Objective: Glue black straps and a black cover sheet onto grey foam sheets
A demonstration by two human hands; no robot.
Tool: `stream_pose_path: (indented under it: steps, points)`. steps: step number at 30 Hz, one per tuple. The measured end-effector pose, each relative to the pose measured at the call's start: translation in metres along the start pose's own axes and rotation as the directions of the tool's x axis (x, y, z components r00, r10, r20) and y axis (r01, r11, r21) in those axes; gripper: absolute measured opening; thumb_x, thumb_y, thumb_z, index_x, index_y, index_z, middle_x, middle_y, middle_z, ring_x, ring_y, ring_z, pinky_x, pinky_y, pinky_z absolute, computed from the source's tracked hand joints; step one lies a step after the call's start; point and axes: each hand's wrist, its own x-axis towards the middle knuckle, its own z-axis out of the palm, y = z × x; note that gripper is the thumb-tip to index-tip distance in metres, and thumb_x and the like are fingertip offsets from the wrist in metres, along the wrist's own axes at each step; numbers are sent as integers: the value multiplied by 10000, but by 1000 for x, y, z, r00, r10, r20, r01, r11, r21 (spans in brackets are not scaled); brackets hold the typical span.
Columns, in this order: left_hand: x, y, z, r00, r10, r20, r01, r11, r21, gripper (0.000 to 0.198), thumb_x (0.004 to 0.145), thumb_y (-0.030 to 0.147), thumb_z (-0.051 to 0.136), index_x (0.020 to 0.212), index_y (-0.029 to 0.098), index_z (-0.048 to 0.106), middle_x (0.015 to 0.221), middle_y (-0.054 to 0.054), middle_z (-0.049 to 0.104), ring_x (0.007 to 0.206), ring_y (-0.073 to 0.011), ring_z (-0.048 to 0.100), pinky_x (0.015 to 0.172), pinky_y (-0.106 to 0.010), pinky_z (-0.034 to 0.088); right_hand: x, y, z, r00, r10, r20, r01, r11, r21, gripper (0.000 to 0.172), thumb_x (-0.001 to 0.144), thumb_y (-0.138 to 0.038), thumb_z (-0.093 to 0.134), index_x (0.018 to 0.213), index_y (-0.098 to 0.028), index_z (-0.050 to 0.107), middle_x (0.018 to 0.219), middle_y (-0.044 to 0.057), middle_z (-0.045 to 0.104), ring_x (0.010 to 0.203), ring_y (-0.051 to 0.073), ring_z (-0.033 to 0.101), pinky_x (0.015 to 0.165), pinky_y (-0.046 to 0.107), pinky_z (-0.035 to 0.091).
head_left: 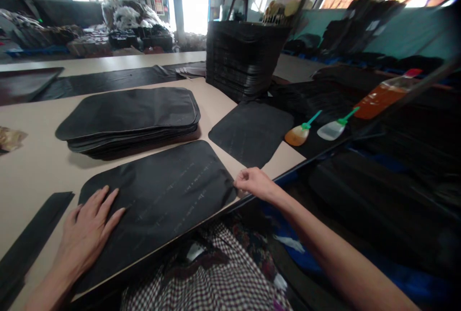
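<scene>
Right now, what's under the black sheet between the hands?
Tan table shows beside the sheet, but what's directly underneath is covered, so I can't tell. On top, the left hand lies spread; the right hand seems to pinch a corner.

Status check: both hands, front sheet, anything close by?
Left hand open on front black sheet. Right hand curled at its right edge, grip unclear. Sheet mostly flat, faint print showing. Stacked sheets just behind.

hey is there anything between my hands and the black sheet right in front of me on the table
Nothing visible is in the way. Your left hand lies on the black sheet, and your right hand is at its right corner. The stack of sheets sits beyond its far edge.
</scene>
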Motion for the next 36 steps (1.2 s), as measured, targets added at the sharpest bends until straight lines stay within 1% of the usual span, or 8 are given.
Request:
stream_pose_path:
  steps: [10, 15, 17, 20, 23, 26, 32, 36]
  points:
    - [3, 7, -8, 1000, -18, -7, 18, 1000, 18, 745, 989, 614, 98, 1513, 180, 401, 1600, -124, 363, 1448, -311, 368, 1101, -526, 335, -7, -2, -7, 999, -38, -26, 32, 982, -184, 90, 835, -256, 640, 779, -203, 686, 771, 6, 702, 759, 181, 643, 610, 256, 373]
    - [3, 7, -7, 999, -26, -18, 27, 999, 26, 722, 1000, 600, 100, 1528, 192, 375, 1599, -123, 364, 1454, -295, 363, 1131, -535, 298, -19, -8, 0, 937, -187, -295, 33, 889, -458, 277, 1015, -248, 427, 1160, -198, 657, 1079, 102, 704, 1001, 280, 631, 756, 351, 476]
    - [1, 7, -5, 1000, -15, -24, 15, 1000, 20, 724, 1003, 599, 92, 1524, 192, 387, 1610, -126, 343, 1469, -292, 340, 1142, -533, 289, -20, -24, 12, 872, -371, -319, 172, 843, -510, 369, 1047, -233, 342, 1297, -163, 605, 1224, 128, 670, 1145, 285, 590, 906, 404, 499]
    - [0, 5, -3, 999, -6, -43, 7, 1000, 16, 737, 999, 609, 97, 1507, 186, 423, 1631, -136, 293, 1497, -292, 288, 1161, -526, 272, -16, -56, 39, 776, -605, -179, 484, 753, -445, 483, 1071, -353, 356, 1469, -99, 459, 1524, 147, 452, 1418, 269, 389, 1143, 448, 381]
    - [0, 4, -2, 998, -6, -62, 7, 1000, 12, 715, 1002, 594, 115, 1514, 197, 418, 1642, -133, 267, 1510, -281, 262, 1176, -523, 252, -3, -79, 63, 710, -703, -42, 638, 668, -382, 684, 1042, -540, 405, 1555, -96, 323, 1631, 139, 244, 1517, 252, 197, 1218, 469, 276]
    - [0, 4, -3, 998, 1, -63, 0, 1000, 13, 681, 1010, 572, 147, 1545, 211, 365, 1638, -123, 285, 1507, -274, 273, 1168, -523, 264, 11, -78, 75, 728, -684, -34, 621, 680, -390, 757, 1017, -623, 398, 1566, -109, 308, 1633, 145, 224, 1522, 255, 183, 1237, 487, 212]
    - [1, 8, -11, 999, -37, 6, 37, 998, 53, 619, 1023, 559, 290, 1559, 254, 338, 1633, -98, 305, 1491, -271, 310, 1159, -525, 282, 31, -38, 73, 797, -600, -69, 491, 710, -505, 783, 1013, -669, 310, 1574, -123, 304, 1626, 134, 249, 1511, 271, 221, 1221, 518, 205]
    - [3, 11, -18, 993, -111, 39, 109, 993, 47, 615, 1020, 566, 337, 1559, 269, 337, 1631, -100, 308, 1491, -269, 314, 1173, -518, 276, 52, -16, 70, 796, -588, -144, 410, 698, -587, 832, 1002, -701, 161, 1559, -106, 332, 1617, 141, 271, 1498, 281, 255, 1207, 549, 195]
